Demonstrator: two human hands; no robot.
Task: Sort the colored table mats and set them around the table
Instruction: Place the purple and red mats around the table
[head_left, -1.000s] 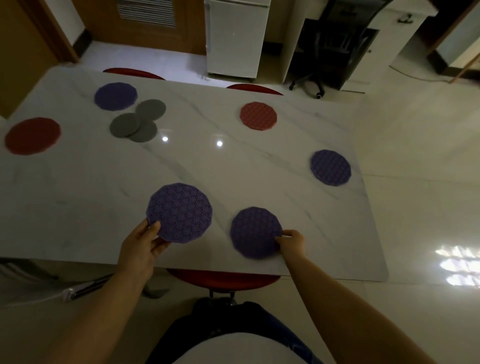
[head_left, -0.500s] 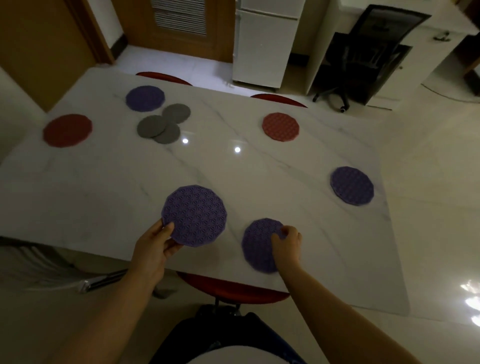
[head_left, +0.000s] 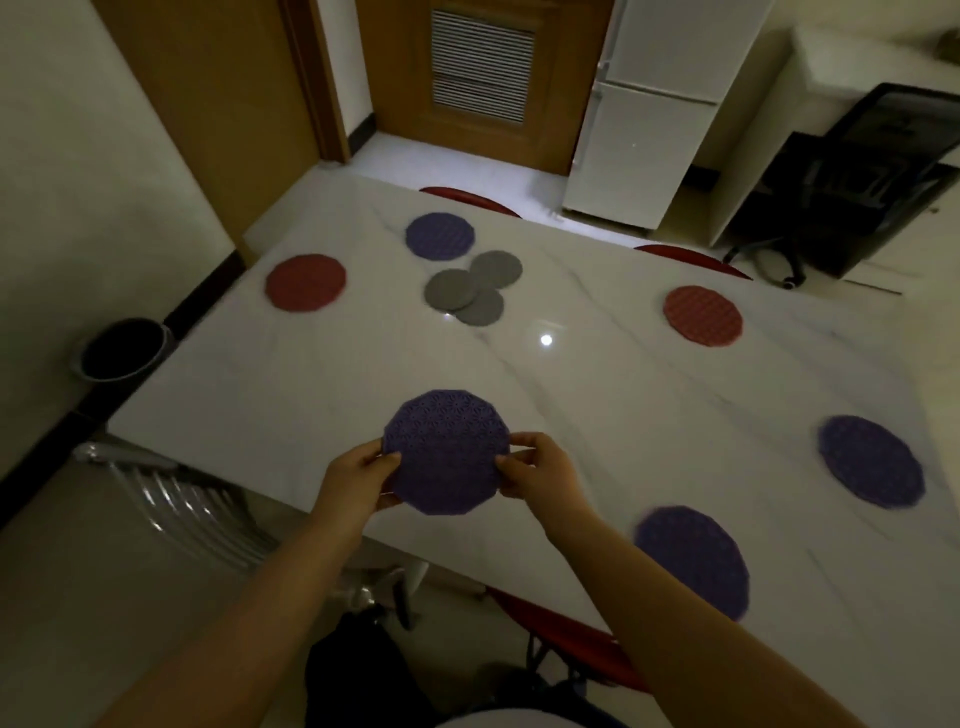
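A purple mat (head_left: 447, 449) is held just above the near edge of the white marble table (head_left: 322, 395). My left hand (head_left: 358, 480) pinches its left rim and my right hand (head_left: 540, 470) pinches its right rim. Another purple mat (head_left: 693, 558) lies flat at the near right edge, a third purple mat (head_left: 870, 460) lies further right, and a fourth purple mat (head_left: 440, 235) sits at the far side. Two red mats lie flat: one red mat (head_left: 305, 281) at the far left, the other red mat (head_left: 702, 315) at the far right. Three grey mats (head_left: 470, 293) overlap near the far middle.
Red chair seats show at the near edge (head_left: 561, 631) and at the far edge (head_left: 467, 197). A dark bin (head_left: 122, 349) stands on the floor left of the table. A metal chair frame (head_left: 171, 499) is at the near left. A white fridge (head_left: 644, 119) and an office chair (head_left: 831, 197) stand beyond.
My right hand let go of the near-right purple mat and came left onto the mat my left hand holds. The view swung left, so the table's left side shows more.
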